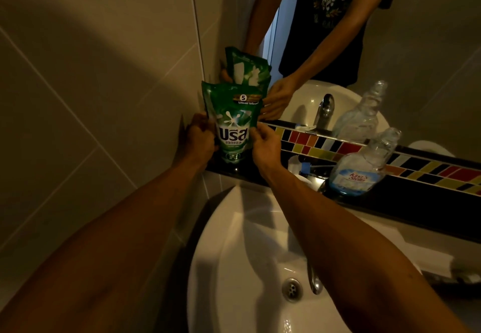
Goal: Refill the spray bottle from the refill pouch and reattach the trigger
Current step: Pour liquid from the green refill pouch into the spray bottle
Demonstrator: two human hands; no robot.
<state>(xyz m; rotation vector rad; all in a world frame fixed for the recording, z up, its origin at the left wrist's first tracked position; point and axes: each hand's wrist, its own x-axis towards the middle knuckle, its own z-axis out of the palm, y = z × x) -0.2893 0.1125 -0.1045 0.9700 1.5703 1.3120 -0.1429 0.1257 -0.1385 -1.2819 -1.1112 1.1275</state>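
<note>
A green refill pouch (232,121) with white lettering stands upright on the dark ledge (406,202) in the corner by the mirror. My left hand (199,138) grips its left edge and my right hand (265,145) holds its right side. The clear spray bottle (364,167) with a blue-and-white label stands on the ledge to the right, its neck bare with no trigger on it. A white and blue object (302,166), possibly the trigger, lies between pouch and bottle; I cannot tell for sure.
The white basin (242,228) with its drain (292,289) and a chrome tap (314,280) lies below my arms. A strip of coloured tiles (325,147) runs behind the ledge. The mirror (416,33) reflects my arms, the pouch and the bottle. A beige tiled wall (91,85) stands at left.
</note>
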